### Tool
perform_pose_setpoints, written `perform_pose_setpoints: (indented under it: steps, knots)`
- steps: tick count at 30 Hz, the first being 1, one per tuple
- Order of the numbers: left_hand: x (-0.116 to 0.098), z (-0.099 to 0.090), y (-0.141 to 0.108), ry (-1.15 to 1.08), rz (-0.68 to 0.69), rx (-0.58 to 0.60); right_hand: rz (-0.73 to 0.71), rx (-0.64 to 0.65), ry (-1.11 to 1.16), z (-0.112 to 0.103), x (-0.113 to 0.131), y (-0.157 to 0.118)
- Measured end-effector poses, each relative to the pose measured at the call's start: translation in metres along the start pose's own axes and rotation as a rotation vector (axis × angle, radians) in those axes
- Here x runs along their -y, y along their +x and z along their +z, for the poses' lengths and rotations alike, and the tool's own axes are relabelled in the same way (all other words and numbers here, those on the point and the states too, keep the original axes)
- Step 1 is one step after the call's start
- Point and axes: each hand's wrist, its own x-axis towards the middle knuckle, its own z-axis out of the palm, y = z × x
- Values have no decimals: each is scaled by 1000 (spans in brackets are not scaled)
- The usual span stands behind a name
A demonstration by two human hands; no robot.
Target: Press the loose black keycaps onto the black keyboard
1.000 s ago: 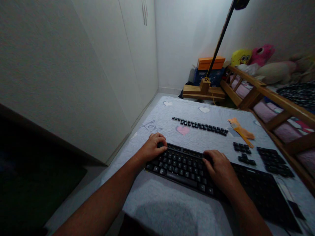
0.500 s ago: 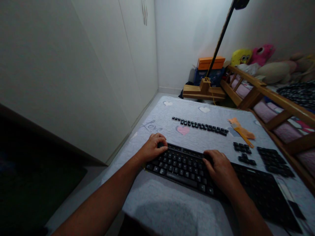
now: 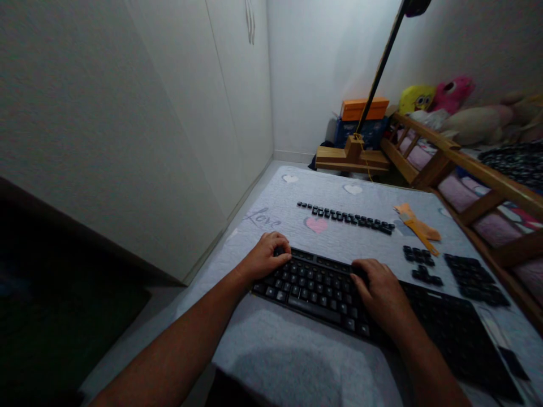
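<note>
A long black keyboard (image 3: 314, 308) lies at a slant on the quilted cover, its letter keys in place and its right-hand part bare of keycaps. My left hand (image 3: 269, 255) grips the upper left corner, thumb over the top edge and fingers curled behind. Farther right, my right hand (image 3: 379, 291) holds the same far edge, its thumb on top and its palm over the keys. Beyond the keyboard sit two rows of loose black keycaps (image 3: 348, 218). More keycaps lie in groups to the right: a small block (image 3: 419, 255), an arrow cluster (image 3: 426, 276) and a larger block (image 3: 475, 278).
A yellow-handled brush (image 3: 418, 234) lies across an orange cloth (image 3: 430, 230). A wooden rail (image 3: 470, 158) runs along the right side. Behind the bed stands a wooden base (image 3: 352, 155) with a dark pole. White wardrobe doors (image 3: 190, 113) line the left.
Both hands keep their hold on the keyboard. The whole view has shifted very slightly; nothing else visibly differs.
</note>
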Motion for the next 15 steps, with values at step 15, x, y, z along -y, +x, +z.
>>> perform_pose_setpoints:
  steps: [15]
  knots:
    - [4, 0, 0, -138, 23, -1, -14, -10, 9, 1, -1, -1]
